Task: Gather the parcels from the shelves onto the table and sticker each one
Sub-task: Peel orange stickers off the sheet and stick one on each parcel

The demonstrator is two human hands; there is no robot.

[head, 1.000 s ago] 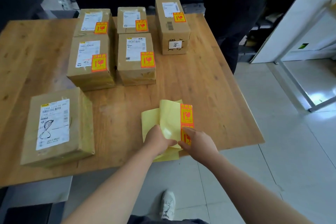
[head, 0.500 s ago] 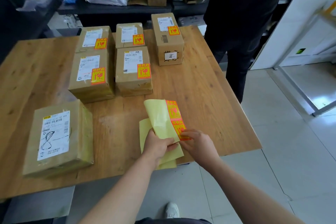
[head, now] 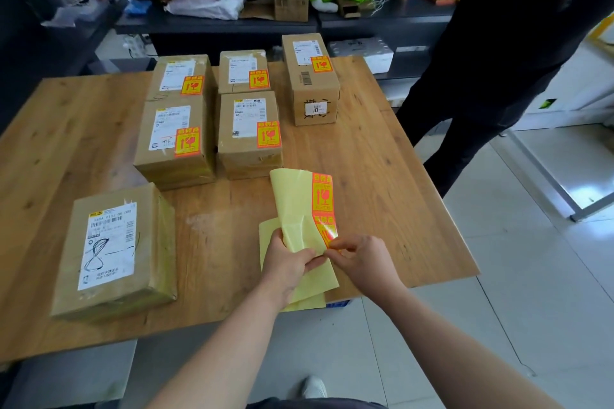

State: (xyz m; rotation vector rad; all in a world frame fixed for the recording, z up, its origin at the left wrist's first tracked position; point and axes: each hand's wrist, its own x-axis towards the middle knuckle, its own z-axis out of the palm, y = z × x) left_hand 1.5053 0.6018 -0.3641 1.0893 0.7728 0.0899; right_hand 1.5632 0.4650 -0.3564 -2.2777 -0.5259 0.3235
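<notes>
Several brown parcels stand on the wooden table [head: 382,176]. Those at the back each bear an orange fragile sticker, such as the middle one [head: 249,133]. A nearer parcel [head: 114,252] at front left has only a white label. My left hand [head: 287,262] grips a yellow backing sheet [head: 295,209] that carries two orange stickers. My right hand [head: 362,257] pinches the lower sticker [head: 327,231] at its bottom corner. Another yellow sheet lies under them at the table's front edge.
A person in black [head: 491,60] stands at the table's far right corner. Behind the table, dark shelves [head: 216,23] hold bags, a small carton and green items. Grey tiled floor lies to the right and in front.
The camera has tilted up, showing more of the shelves. The sheet stands a little more upright, and my right fingers now pinch the lower sticker's corner.
</notes>
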